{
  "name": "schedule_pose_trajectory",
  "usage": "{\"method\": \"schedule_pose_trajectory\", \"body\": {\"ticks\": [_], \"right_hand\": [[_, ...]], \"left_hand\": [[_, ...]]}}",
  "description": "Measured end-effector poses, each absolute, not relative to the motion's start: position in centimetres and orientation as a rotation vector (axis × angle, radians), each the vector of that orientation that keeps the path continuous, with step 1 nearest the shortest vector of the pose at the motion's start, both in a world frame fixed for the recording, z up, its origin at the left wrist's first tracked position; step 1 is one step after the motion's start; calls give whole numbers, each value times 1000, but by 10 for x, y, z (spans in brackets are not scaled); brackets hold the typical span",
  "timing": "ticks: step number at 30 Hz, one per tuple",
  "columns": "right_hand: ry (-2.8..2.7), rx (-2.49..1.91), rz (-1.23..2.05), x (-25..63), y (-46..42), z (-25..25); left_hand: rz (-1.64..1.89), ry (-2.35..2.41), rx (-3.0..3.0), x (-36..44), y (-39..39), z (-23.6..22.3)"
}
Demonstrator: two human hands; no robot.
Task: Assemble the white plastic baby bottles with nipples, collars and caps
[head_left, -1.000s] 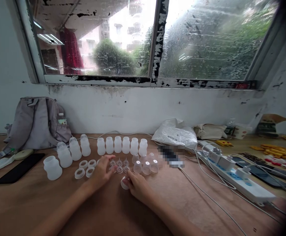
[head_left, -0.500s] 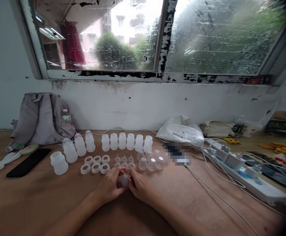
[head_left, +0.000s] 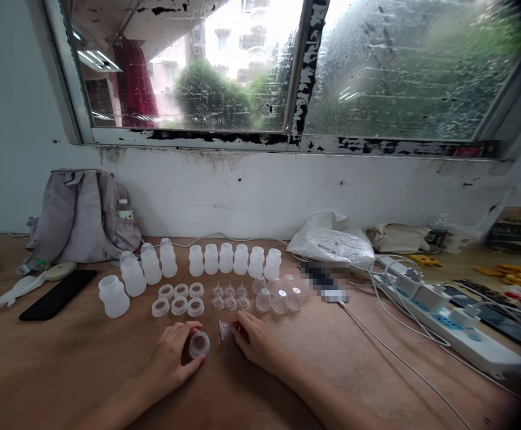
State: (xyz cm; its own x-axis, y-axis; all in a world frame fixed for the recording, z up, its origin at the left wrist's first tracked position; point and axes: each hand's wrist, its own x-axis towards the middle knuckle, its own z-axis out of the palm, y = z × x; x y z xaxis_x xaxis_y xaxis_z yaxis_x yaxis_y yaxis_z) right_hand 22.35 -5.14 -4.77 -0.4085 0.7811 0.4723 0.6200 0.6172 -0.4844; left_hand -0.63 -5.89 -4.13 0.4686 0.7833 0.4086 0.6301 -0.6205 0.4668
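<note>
My left hand point(head_left: 175, 353) has its thumb and fingers closed around the sides of a translucent bottle collar ring point(head_left: 199, 344), whose opening faces up toward me. To its right, my right hand point(head_left: 257, 335) pinches a clear bottle nipple point(head_left: 224, 329) by its tip, with the flange turned toward the ring. A gap separates the two parts. Just beyond my hands lie several more collar rings point(head_left: 178, 306) in two rows, and beside them several clear nipples point(head_left: 230, 302) standing tip up. Further right are several clear domed caps point(head_left: 279, 302).
Frosted bottles point(head_left: 226, 258) stand in a row behind the parts. More bottles, some capped, stand at left near one open bottle point(head_left: 113, 297). A black phone point(head_left: 58, 295) and backpack point(head_left: 81, 215) lie left. A power strip point(head_left: 480, 340) with cables and a silvery bag point(head_left: 332, 242) occupy the right.
My hands were together around the parts and have moved apart. The ring is now in my left hand and the nipple in my right. The view has shifted slightly.
</note>
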Motion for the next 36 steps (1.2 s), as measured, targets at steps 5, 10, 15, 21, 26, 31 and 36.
{"method": "schedule_pose_trajectory", "body": {"ticks": [5, 10, 15, 21, 26, 31, 36], "right_hand": [[-2033, -1130, 273, 216, -46, -44], [-1967, -1138, 235, 207, -39, -39], [-1996, -1122, 256, 196, -29, -44], [-1957, -1097, 247, 187, -17, -47], [-1887, -1080, 398, 185, -18, -45], [-1845, -1071, 481, 197, -23, -44], [-1905, -1120, 322, 229, -30, -46]], "left_hand": [[893, 1551, 2452, -48, -51, -51], [833, 1801, 2405, -72, -37, -53], [811, 1873, 2399, -78, -32, -48], [843, 1887, 2456, -80, -29, -50], [931, 1887, 2521, -70, -26, -43], [978, 1926, 2700, -50, -1, -1], [1090, 2073, 2790, -41, 59, 39]]}}
